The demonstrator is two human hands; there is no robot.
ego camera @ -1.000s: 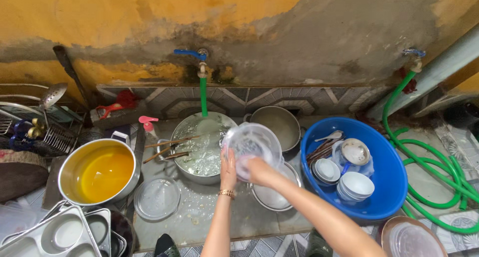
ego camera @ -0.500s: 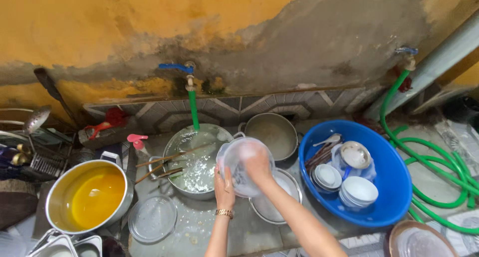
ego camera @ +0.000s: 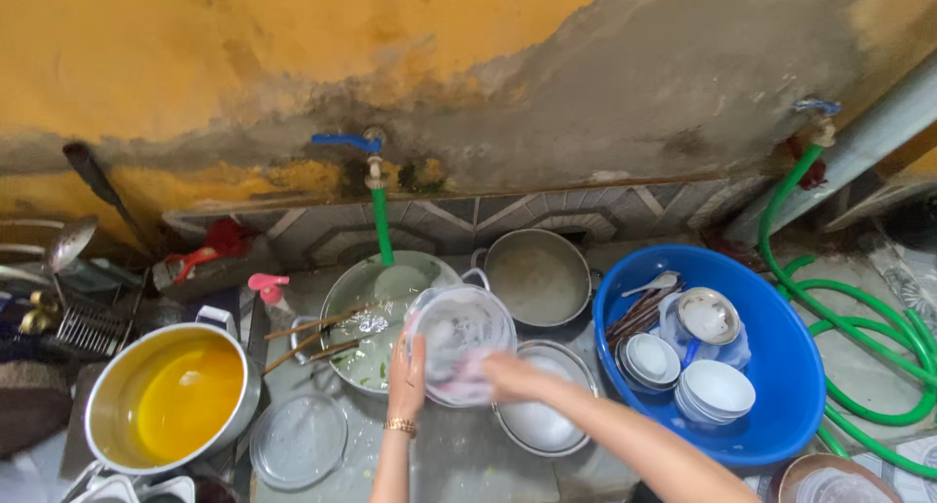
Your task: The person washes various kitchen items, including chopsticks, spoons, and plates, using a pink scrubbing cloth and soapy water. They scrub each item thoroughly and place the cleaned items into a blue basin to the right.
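Fingers (ego camera: 408, 359) of our left hand (ego camera: 407, 384) are curling up the left rim of a clear round bowl (ego camera: 459, 342), gripping it, while our right hand (ego camera: 498, 374) is reaching in from the lower right and pressing a pinkish cloth (ego camera: 459, 378) into the bowl's lower inside; we cannot tell how tightly those right fingers are closing on the cloth. We are holding the bowl tilted, its open face turning toward us, just below the middle of the frame, so both hands are touching it and neither is nearer.

Directly under it, a steel bowl (ego camera: 547, 405) is sitting on the wet floor, and a clear lid (ego camera: 299, 441) is lying at lower left, beside a pot of yellow liquid (ego camera: 168, 398). Just behind the held bowl, a wide basin (ego camera: 376, 308) with chopsticks across it is sitting under a blue tap (ego camera: 363, 144). To the right, a blue tub (ego camera: 781, 366) is holding stacked white bowls (ego camera: 717, 391). Farther right, a green hose (ego camera: 830, 298) is coiling down from a second tap.
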